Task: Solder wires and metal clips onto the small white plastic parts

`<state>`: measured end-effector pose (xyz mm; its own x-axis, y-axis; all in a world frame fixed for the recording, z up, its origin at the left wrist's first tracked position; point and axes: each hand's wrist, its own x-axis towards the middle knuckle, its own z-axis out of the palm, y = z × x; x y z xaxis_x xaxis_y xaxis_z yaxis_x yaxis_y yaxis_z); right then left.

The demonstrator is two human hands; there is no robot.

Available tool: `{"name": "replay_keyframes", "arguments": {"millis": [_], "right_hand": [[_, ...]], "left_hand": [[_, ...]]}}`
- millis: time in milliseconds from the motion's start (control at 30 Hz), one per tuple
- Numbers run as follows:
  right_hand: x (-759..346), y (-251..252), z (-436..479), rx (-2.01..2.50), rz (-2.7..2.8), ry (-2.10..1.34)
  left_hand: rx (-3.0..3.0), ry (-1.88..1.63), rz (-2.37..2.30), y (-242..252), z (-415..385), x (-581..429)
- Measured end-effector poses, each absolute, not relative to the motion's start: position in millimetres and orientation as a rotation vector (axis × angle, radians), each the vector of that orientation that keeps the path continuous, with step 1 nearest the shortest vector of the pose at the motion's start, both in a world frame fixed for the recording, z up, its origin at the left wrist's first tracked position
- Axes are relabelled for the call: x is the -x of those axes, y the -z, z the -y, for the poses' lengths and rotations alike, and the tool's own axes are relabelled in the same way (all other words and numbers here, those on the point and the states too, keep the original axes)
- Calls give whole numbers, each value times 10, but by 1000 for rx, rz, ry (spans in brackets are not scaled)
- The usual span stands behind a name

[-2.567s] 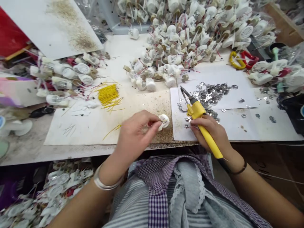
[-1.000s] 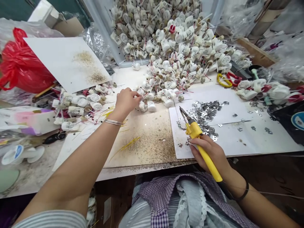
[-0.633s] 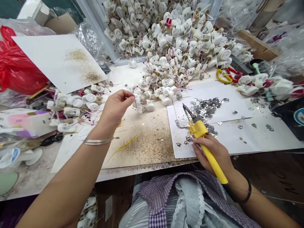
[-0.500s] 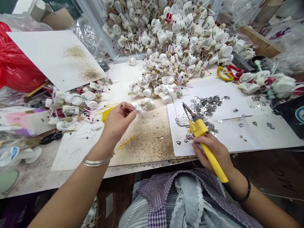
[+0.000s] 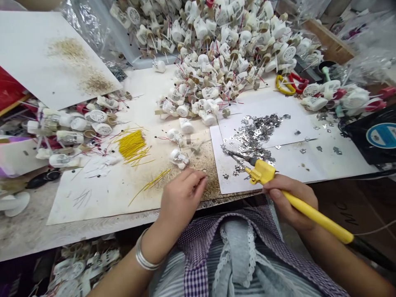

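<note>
My left hand (image 5: 182,202) rests at the front of a brown-speckled board (image 5: 198,181), its fingers curled together with nothing visible in them. Just beyond the fingertips lies a small white plastic part with wires (image 5: 178,159). Other white parts (image 5: 186,126) lie further up the board, below a large heap of white wired parts (image 5: 210,62). My right hand (image 5: 291,198) grips a yellow soldering iron (image 5: 309,214) by its handle. The iron's metal tip (image 5: 232,154) points left, over the edge of a white sheet scattered with silver metal scraps (image 5: 253,132).
Cut yellow wires (image 5: 132,144) lie on a white sheet left of the board. Further left sit more white parts (image 5: 77,126). Yellow-and-red handled scissors (image 5: 286,84) lie at the back right, beside a black fan (image 5: 374,136). The table's front edge runs just before my lap.
My left hand has moved down towards the table's front edge and no longer holds the white part, which lies on the board. The iron has swung to point left.
</note>
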<state>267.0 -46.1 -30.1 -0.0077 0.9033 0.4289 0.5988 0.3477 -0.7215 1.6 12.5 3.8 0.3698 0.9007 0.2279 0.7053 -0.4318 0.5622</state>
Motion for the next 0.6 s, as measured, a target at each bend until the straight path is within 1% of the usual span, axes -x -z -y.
{"name": "replay_keyframes", "arguments": {"millis": [167, 367, 533, 600], "right_hand": [[-2863, 282, 669, 1371, 1666, -506], [-2888, 202, 729, 1245, 1826, -537], [-2834, 181, 726, 1287, 1965, -385], [-2816, 170, 716, 1288, 2002, -376]], "left_hand": [[-2170, -680, -1368, 176, -165, -258], [-2211, -537, -1395, 182, -215, -348], [-2226, -464, -1420, 189, -220, -375], [-2223, -452, -1426, 190, -217, -386]]}}
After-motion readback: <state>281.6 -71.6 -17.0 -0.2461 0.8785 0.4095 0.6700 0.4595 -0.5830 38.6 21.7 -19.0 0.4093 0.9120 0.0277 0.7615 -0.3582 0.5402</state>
